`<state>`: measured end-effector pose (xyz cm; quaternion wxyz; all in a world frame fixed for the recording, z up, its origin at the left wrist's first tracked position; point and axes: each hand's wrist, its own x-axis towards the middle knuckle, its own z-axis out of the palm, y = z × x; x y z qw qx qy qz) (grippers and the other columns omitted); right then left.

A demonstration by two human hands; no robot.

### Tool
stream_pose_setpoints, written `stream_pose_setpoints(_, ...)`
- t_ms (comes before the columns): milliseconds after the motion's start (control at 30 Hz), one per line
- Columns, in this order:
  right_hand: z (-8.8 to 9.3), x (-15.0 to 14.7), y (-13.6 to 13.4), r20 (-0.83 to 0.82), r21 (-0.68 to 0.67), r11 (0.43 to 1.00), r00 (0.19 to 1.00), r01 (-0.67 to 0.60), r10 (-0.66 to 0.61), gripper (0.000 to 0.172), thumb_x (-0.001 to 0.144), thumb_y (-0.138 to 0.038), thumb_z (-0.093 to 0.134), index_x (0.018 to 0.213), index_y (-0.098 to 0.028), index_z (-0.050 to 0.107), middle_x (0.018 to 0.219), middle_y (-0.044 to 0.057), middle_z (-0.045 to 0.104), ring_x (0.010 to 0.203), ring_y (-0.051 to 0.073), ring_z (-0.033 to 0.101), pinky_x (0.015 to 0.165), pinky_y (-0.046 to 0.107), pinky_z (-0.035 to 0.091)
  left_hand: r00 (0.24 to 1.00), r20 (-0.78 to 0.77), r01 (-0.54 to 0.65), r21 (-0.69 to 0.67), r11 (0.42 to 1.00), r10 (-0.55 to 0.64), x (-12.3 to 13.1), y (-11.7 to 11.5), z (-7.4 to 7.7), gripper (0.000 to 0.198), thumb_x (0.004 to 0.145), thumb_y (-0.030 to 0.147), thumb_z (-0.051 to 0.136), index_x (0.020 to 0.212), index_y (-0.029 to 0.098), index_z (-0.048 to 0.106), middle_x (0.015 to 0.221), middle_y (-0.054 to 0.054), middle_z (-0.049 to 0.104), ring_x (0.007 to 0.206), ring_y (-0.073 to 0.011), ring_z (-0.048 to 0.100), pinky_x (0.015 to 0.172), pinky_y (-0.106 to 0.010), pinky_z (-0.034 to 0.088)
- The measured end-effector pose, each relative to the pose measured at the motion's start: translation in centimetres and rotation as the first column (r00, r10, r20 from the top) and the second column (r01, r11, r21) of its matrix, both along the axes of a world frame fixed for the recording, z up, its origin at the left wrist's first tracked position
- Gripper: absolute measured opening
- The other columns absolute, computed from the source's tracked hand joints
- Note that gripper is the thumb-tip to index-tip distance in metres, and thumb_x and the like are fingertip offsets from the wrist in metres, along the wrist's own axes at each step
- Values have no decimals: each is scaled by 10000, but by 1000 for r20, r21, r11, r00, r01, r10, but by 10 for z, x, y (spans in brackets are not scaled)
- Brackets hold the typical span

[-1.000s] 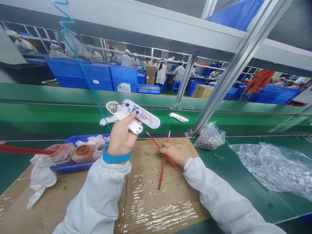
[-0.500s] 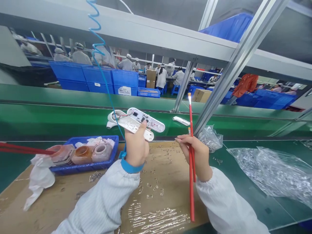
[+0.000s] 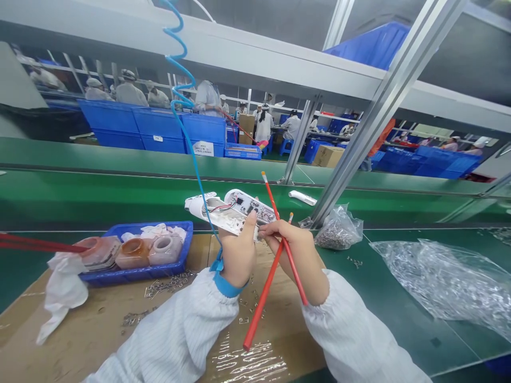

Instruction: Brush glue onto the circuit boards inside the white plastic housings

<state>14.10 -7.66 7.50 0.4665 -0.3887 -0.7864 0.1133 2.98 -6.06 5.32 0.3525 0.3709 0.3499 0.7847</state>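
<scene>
My left hand point(image 3: 239, 255), a blue wrist strap point(image 3: 227, 281) around its wrist, grips an opened white device housing point(image 3: 217, 211). Its two halves lie side by side, joined by red and dark wires; one half carries a circuit board point(image 3: 252, 206). My right hand point(image 3: 297, 247) is closed around two red-handled brushes point(image 3: 261, 306) that cross each other, bristles up. The thumb and fingertips of that hand pinch together at the near end of the housing; whether a small part is between them I cannot tell. Small metal pieces point(image 3: 244, 320) lie on the cardboard point(image 3: 99, 324) below.
A blue tray point(image 3: 139, 273) with several jars and tissues stands left. A coiled blue cord point(image 3: 197, 165) hangs down to my wrist. Bags of metal parts point(image 3: 339, 227) lie right, beside a metal post point(image 3: 383, 111). On the green belt point(image 3: 99, 197) is another white device point(image 3: 302, 198).
My right hand has moved left to the housing, and its brushes have swung from upright to crossed. The housing has shifted slightly right and down in my left hand.
</scene>
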Motion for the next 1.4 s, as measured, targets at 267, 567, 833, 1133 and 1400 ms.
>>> stream_pose_setpoints(267, -15, -22, -6, -49, 248, 957, 988, 151, -143, 154, 872, -107, 528, 857, -197, 651, 831, 29, 680, 804, 152, 636, 679, 278, 558, 976, 207, -61, -33, 998, 67, 2, -7, 14, 355, 749, 278, 735, 1067, 177, 615, 1144, -93, 674, 1038, -219, 643, 916, -326, 504)
stream_pose_setpoints(567, -20, -34, -15, 27, 468, 877, 990, 107, -135, 223, 933, -155, 468, 1115, -153, 597, 910, 85, 674, 896, 198, 606, 758, 364, 565, 929, 371, 14, -55, 998, 7, -6, -7, 32, 503, 753, 197, 714, 1229, 204, 552, 1228, -94, 636, 1018, -223, 655, 885, -331, 512)
stream_pose_setpoints(833, 19, 38, -19, -137, 544, 825, 987, 149, -88, 364, 978, -420, 365, 978, -202, 656, 871, 73, 602, 806, 181, 602, 668, 321, 507, 935, 162, 329, -70, 942, -315, -14, 6, 23, 437, 715, 242, 750, 1116, 166, 594, 1128, -108, 677, 1008, -249, 645, 869, -394, 512)
stream_pose_setpoints(1133, 28, 70, -44, -313, 500, 866, 937, 26, 153, 304, 949, -283, 416, 709, -193, 579, 595, 16, 511, 560, 162, 517, 548, 344, 430, 875, -431, 146, -202, 968, -222, -24, 0, 25, 391, 741, 374, 721, 1070, 178, 646, 1014, -92, 716, 893, -246, 655, 764, -348, 496)
stream_pose_setpoints(1400, 25, 75, -42, -280, 432, 900, 939, -61, 198, 282, 951, -254, 390, 716, -190, 533, 592, 8, 472, 545, 141, 469, 549, 325, 417, 842, -494, 94, -261, 961, -217, -28, -1, 22, 392, 729, 434, 719, 1021, 181, 655, 986, -89, 716, 858, -258, 643, 733, -352, 476)
